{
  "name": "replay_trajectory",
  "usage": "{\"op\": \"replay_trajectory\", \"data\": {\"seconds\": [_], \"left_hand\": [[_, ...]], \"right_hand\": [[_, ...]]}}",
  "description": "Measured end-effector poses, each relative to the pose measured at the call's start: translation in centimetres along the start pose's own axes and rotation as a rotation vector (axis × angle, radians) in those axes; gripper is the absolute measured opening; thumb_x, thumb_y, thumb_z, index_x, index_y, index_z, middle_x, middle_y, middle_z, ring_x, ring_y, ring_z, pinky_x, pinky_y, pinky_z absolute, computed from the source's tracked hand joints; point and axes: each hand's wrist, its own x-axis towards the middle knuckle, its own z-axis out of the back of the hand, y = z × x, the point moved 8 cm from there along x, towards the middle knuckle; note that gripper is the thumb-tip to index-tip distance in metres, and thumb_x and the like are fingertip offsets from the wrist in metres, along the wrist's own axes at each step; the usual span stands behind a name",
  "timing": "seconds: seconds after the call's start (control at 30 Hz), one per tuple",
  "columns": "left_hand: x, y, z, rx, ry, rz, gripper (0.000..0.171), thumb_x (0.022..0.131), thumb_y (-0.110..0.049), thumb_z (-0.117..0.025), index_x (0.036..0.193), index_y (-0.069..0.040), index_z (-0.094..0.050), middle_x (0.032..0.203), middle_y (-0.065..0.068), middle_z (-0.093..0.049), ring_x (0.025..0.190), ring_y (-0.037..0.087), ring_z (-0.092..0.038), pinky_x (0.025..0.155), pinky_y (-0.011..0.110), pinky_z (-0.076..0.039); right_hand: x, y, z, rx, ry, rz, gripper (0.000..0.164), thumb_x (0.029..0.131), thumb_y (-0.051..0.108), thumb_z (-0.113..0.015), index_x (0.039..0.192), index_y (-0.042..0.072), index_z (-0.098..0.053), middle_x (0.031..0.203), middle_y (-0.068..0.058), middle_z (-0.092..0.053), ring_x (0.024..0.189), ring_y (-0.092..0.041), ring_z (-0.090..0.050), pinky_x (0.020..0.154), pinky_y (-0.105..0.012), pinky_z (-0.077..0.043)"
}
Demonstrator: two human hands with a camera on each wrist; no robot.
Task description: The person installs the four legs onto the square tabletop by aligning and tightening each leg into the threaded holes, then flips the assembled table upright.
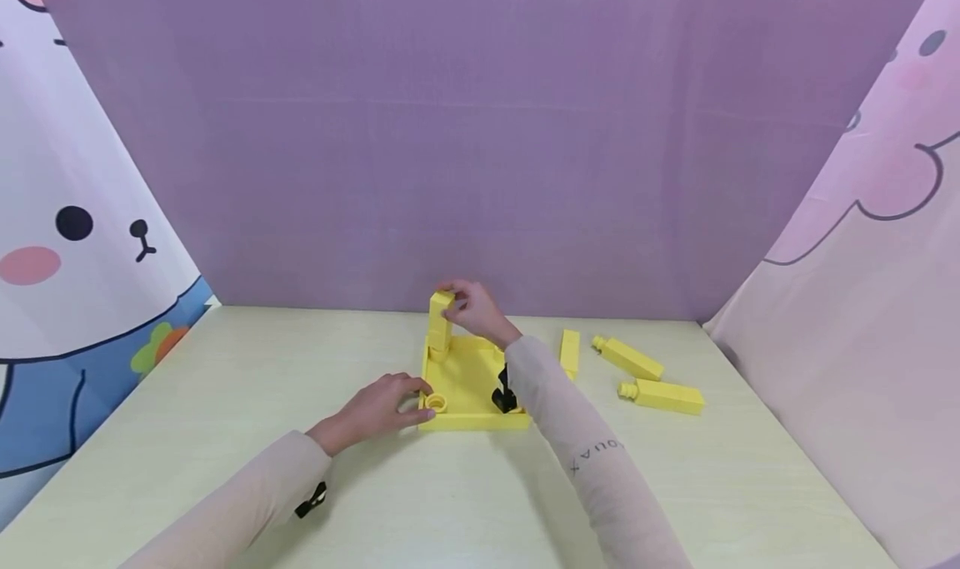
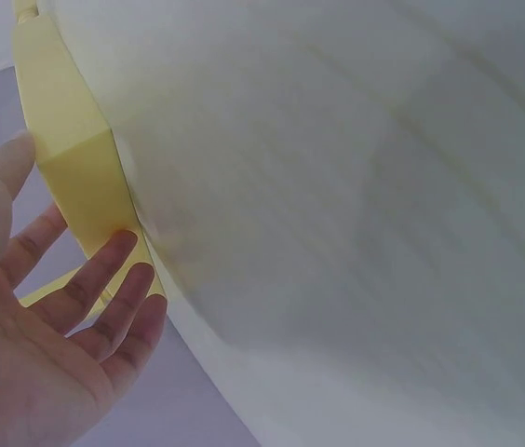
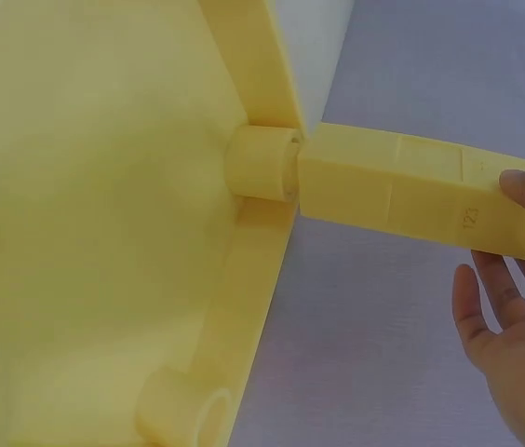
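Note:
A square yellow tabletop [image 1: 468, 377], shaped like a shallow tray with raised walls, lies underside up with round sockets in its corners. At its far left corner a square yellow table leg [image 1: 440, 323] stands upright, its lower end at the socket [image 3: 261, 161]. My right hand [image 1: 480, 312] pinches the leg's upper end between thumb and fingers; "123" is marked on that leg [image 3: 383, 182]. My left hand [image 1: 382, 406] rests against the near left corner beside another socket [image 1: 436, 402], thumb and extended fingers touching the outer walls of the tabletop [image 2: 72, 102].
To the right of the tabletop lie three more yellow legs: one partly behind my right sleeve [image 1: 570, 351], one slanted [image 1: 630, 359], one nearer [image 1: 667, 396]. Two show threaded ends. A purple cloth wall [image 1: 480, 177] stands at the back edge of the pale table [image 1: 247, 369].

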Motion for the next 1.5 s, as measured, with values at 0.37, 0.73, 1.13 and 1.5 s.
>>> {"op": "replay_trajectory", "data": {"seconds": [0.37,0.73,1.13,1.5], "left_hand": [[-0.04,-0.07,0.05,0.011,-0.006,-0.016,0.031,0.083,-0.039,-0.064,0.102,-0.014,-0.064,0.096,-0.001,-0.063,0.091,0.017,-0.058,0.078,0.036,-0.049],[0.13,0.04,0.06,0.015,-0.004,-0.011,0.032,0.083,-0.040,-0.064,0.102,-0.014,-0.064,0.095,-0.002,-0.063,0.090,0.016,-0.058,0.077,0.035,-0.049],[0.13,0.18,-0.22,0.009,0.004,0.001,0.031,0.083,-0.040,-0.064,0.102,-0.015,-0.064,0.095,-0.002,-0.063,0.089,0.015,-0.058,0.077,0.035,-0.049],[0.15,0.23,-0.15,0.006,-0.001,-0.002,0.032,0.083,-0.041,-0.064,0.103,-0.016,-0.064,0.096,-0.003,-0.063,0.090,0.015,-0.058,0.078,0.035,-0.049]], "right_hand": [[-0.11,-0.38,-0.02,-0.016,-0.109,0.002,0.039,0.080,0.009,-0.070,0.117,0.003,-0.059,0.116,-0.010,-0.059,0.098,-0.026,-0.058,0.077,-0.027,-0.053],[-0.10,-0.46,0.06,-0.067,-0.117,-0.021,0.040,0.080,0.012,-0.070,0.117,0.006,-0.057,0.116,-0.009,-0.056,0.103,-0.024,-0.056,0.082,-0.029,-0.051],[0.03,-0.34,0.39,-0.060,-0.021,0.006,0.034,0.081,0.006,-0.067,0.115,0.007,-0.059,0.115,-0.010,-0.058,0.105,-0.026,-0.056,0.080,-0.030,-0.052],[-0.20,-0.71,0.45,-0.095,-0.112,0.010,0.032,0.081,0.012,-0.069,0.112,0.008,-0.059,0.112,-0.007,-0.057,0.099,-0.023,-0.058,0.079,-0.029,-0.052]]}}
